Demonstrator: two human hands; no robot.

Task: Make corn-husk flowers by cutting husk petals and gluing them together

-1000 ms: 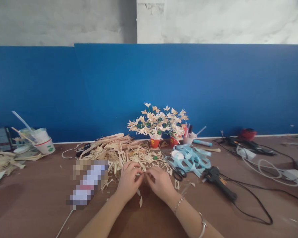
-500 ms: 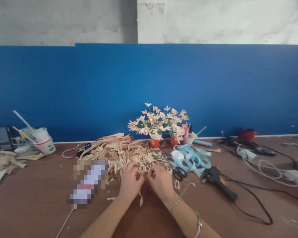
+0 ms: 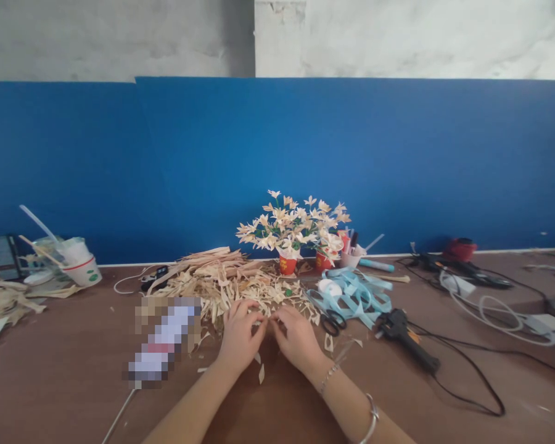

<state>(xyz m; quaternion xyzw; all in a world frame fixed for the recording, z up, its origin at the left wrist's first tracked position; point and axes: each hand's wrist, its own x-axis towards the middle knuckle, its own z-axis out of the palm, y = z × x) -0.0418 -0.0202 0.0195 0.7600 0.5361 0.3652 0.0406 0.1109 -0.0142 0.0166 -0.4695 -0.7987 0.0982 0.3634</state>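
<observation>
My left hand (image 3: pixel 242 336) and my right hand (image 3: pixel 295 336) meet fingertip to fingertip over the brown table (image 3: pixel 277 401). The fingers of both are curled in a pinch; anything between them is too small or hidden to make out. Just beyond lies a heap of dry, pale husk strips (image 3: pixel 240 280). A few cut scraps (image 3: pixel 261 374) lie below my left hand. To the right of my right hand are black-handled scissors (image 3: pixel 333 323). Behind the heap, pale handmade flowers (image 3: pixel 291 222) stand in red paper cups (image 3: pixel 287 265).
Light blue ribbon (image 3: pixel 358 296) and a black glue gun (image 3: pixel 407 339) with its cord lie to the right. A blurred-out phone-like object (image 3: pixel 164 342) with a cable is on the left. White tubs (image 3: pixel 84 271), white cables (image 3: pixel 499 314) and a blue partition (image 3: pixel 277 135) are farther out.
My hands have come together from a small gap, so that their fingertips now meet. The view has shifted slightly; the other things stay put.
</observation>
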